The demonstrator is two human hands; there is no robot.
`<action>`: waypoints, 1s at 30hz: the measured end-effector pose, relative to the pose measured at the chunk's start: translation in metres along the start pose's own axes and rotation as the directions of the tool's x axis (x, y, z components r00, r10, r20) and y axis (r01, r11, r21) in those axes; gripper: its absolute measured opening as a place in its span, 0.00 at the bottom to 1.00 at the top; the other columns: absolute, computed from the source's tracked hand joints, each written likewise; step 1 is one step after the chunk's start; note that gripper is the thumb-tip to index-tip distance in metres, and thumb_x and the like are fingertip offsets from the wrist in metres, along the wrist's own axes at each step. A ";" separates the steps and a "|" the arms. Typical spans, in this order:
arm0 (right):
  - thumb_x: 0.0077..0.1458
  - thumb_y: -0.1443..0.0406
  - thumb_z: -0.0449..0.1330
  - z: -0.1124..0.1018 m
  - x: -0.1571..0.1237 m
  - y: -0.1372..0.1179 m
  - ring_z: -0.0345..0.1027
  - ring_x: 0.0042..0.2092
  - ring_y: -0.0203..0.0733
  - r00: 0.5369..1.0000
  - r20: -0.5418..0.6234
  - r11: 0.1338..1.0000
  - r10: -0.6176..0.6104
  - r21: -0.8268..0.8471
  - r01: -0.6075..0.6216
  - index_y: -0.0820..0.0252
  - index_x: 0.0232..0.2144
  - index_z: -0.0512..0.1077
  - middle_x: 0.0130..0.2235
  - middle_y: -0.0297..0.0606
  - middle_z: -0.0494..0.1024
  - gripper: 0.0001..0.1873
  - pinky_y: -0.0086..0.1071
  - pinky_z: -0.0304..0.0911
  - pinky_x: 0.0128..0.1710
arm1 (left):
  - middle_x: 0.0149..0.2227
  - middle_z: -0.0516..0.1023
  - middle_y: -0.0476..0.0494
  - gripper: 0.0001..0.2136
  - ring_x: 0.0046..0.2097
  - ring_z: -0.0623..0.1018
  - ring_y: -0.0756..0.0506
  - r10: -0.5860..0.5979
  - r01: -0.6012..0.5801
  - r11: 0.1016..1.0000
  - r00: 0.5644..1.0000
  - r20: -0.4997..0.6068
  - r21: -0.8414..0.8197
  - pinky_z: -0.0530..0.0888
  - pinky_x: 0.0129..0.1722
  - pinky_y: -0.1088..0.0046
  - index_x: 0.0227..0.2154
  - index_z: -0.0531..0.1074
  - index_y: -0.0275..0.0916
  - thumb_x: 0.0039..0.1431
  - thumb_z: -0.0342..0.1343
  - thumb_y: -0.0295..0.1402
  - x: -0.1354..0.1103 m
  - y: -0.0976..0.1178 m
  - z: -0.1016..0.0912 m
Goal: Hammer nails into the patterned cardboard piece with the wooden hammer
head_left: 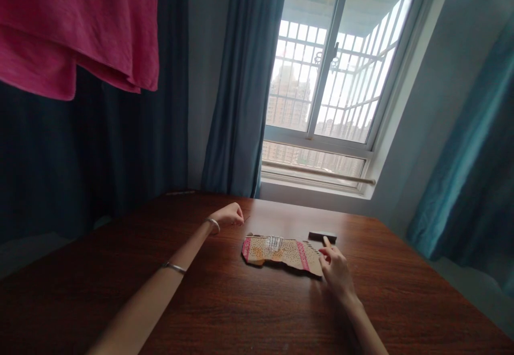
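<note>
A torn piece of tan cardboard packaging (281, 253) with pink stripes and small dots lies flat on the wooden table (225, 301). A small clear plastic piece (274, 242) rests on its upper part. My right hand (335, 266) rests at the cardboard's right end, index finger stretched out toward a small dark rectangular object (322, 235) just beyond it. My left hand (229, 215), with a bracelet at the wrist, lies on the table behind and to the left of the cardboard, fingers curled in; I cannot see anything in it.
A window (329, 76) with grilles and blue curtains (241, 87) stands behind the table. A pink cloth (80, 28) hangs at the upper left. Another teal curtain (474, 173) is at the right. The table's far edge runs just beyond my hands.
</note>
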State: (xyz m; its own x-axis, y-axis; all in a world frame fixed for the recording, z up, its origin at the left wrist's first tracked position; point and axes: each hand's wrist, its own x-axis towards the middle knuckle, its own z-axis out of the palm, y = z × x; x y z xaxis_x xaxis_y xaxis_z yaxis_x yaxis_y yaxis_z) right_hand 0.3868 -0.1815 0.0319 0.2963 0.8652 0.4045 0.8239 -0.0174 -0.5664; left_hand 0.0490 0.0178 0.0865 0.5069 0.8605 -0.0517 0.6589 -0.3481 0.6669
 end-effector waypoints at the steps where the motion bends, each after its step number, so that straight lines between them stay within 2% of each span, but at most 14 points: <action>1: 0.50 0.64 0.52 0.001 -0.001 -0.005 0.68 0.33 0.41 1.000 0.007 0.996 -0.015 0.090 0.014 0.60 0.33 0.74 0.39 0.43 0.74 0.12 0.33 0.62 0.37 | 0.19 0.71 0.47 0.08 0.22 0.68 0.52 0.073 -0.072 0.995 0.997 0.002 -0.070 0.62 0.21 0.79 0.21 0.74 0.31 0.41 0.56 0.32 -0.001 0.011 0.003; 3: 0.50 0.61 0.54 0.005 -0.003 -0.015 0.68 0.33 0.42 0.999 0.040 0.957 -0.030 0.289 0.017 0.59 0.33 0.74 0.37 0.43 0.75 0.12 0.33 0.63 0.33 | 0.21 0.73 0.46 0.11 0.24 0.69 0.52 0.186 -0.185 0.965 0.982 -0.014 -0.185 0.63 0.23 0.79 0.25 0.75 0.30 0.43 0.56 0.35 -0.003 0.036 0.015; 5: 0.50 0.58 0.55 0.011 -0.007 -0.026 0.68 0.32 0.42 0.996 0.085 0.880 -0.040 0.475 -0.005 0.60 0.35 0.75 0.36 0.42 0.76 0.15 0.32 0.64 0.29 | 0.23 0.74 0.45 0.13 0.26 0.70 0.51 0.288 -0.283 0.920 0.957 -0.023 -0.271 0.64 0.24 0.79 0.27 0.75 0.30 0.44 0.57 0.37 -0.006 0.059 0.034; 8: 0.49 0.54 0.56 0.019 -0.013 -0.037 0.66 0.27 0.39 0.991 0.129 0.749 -0.046 0.661 -0.052 0.62 0.38 0.74 0.34 0.43 0.76 0.20 0.30 0.61 0.23 | 0.24 0.74 0.45 0.14 0.26 0.70 0.51 0.341 -0.335 0.890 0.939 -0.038 -0.309 0.63 0.23 0.79 0.28 0.76 0.30 0.46 0.57 0.39 -0.015 0.086 0.069; 12: 0.47 0.53 0.59 0.022 -0.018 -0.044 0.66 0.29 0.39 0.989 0.146 0.643 -0.018 0.759 -0.100 0.61 0.39 0.75 0.36 0.43 0.76 0.21 0.28 0.60 0.21 | 0.24 0.75 0.46 0.14 0.27 0.69 0.52 0.419 -0.405 0.866 0.908 -0.016 -0.292 0.62 0.24 0.80 0.29 0.77 0.31 0.46 0.57 0.38 -0.030 0.108 0.111; 16: 0.46 0.54 0.61 0.019 -0.020 -0.048 0.65 0.28 0.38 0.990 0.144 0.629 -0.010 0.770 -0.106 0.62 0.33 0.76 0.31 0.40 0.75 0.18 0.27 0.59 0.21 | 0.23 0.75 0.47 0.12 0.25 0.67 0.53 0.454 -0.439 0.851 0.891 -0.014 -0.289 0.60 0.23 0.81 0.29 0.77 0.31 0.48 0.56 0.36 -0.039 0.115 0.134; 19: 0.46 0.56 0.61 0.019 -0.019 -0.046 0.63 0.26 0.35 0.990 0.141 0.634 -0.012 0.767 -0.101 0.63 0.31 0.76 0.28 0.38 0.74 0.16 0.26 0.58 0.20 | 0.23 0.75 0.47 0.12 0.24 0.67 0.53 0.467 -0.453 0.848 0.884 -0.017 -0.277 0.60 0.22 0.81 0.29 0.77 0.31 0.49 0.56 0.36 -0.040 0.117 0.137; 21: 0.45 0.56 0.62 0.021 -0.018 -0.042 0.62 0.25 0.34 0.992 0.129 0.619 0.011 0.778 -0.108 0.63 0.32 0.75 0.27 0.37 0.74 0.16 0.25 0.58 0.21 | 0.23 0.75 0.47 0.12 0.25 0.67 0.53 0.473 -0.471 0.849 0.879 -0.051 -0.238 0.60 0.23 0.80 0.29 0.77 0.32 0.48 0.56 0.37 -0.037 0.115 0.131; 24: 0.46 0.56 0.61 0.026 -0.011 -0.037 0.63 0.25 0.33 0.993 0.111 0.599 0.038 0.793 -0.112 0.63 0.34 0.75 0.29 0.38 0.75 0.17 0.26 0.59 0.22 | 0.24 0.74 0.46 0.12 0.27 0.68 0.52 0.445 -0.485 0.857 0.867 -0.224 -0.175 0.62 0.25 0.79 0.29 0.76 0.33 0.49 0.55 0.38 -0.025 0.107 0.115; 27: 0.45 0.55 0.61 0.033 0.000 -0.034 0.65 0.25 0.34 0.994 0.085 0.619 0.067 0.778 -0.108 0.64 0.33 0.75 0.30 0.40 0.76 0.19 0.26 0.60 0.20 | 0.27 0.75 0.45 0.13 0.29 0.70 0.50 0.330 -0.449 0.858 0.853 -0.405 -0.247 0.64 0.29 0.77 0.30 0.76 0.33 0.51 0.52 0.38 -0.007 0.089 0.102; 30: 0.44 0.53 0.60 0.046 0.014 -0.035 0.66 0.25 0.37 0.997 0.057 0.675 0.053 0.734 -0.077 0.65 0.31 0.75 0.27 0.40 0.76 0.20 0.26 0.60 0.19 | 0.27 0.74 0.45 0.11 0.29 0.69 0.50 0.140 -0.356 0.819 0.884 -0.447 -0.449 0.65 0.29 0.77 0.31 0.74 0.33 0.49 0.51 0.34 0.013 0.063 0.103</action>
State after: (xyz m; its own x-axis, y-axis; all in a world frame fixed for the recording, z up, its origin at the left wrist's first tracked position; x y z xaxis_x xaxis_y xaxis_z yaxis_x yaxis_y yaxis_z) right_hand 0.3399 -0.1458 0.0245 0.3117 0.8901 0.3326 0.1790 0.2888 -0.9405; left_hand 0.1544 -0.0318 0.0513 0.2917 0.8780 0.3795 0.1095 -0.4248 0.8986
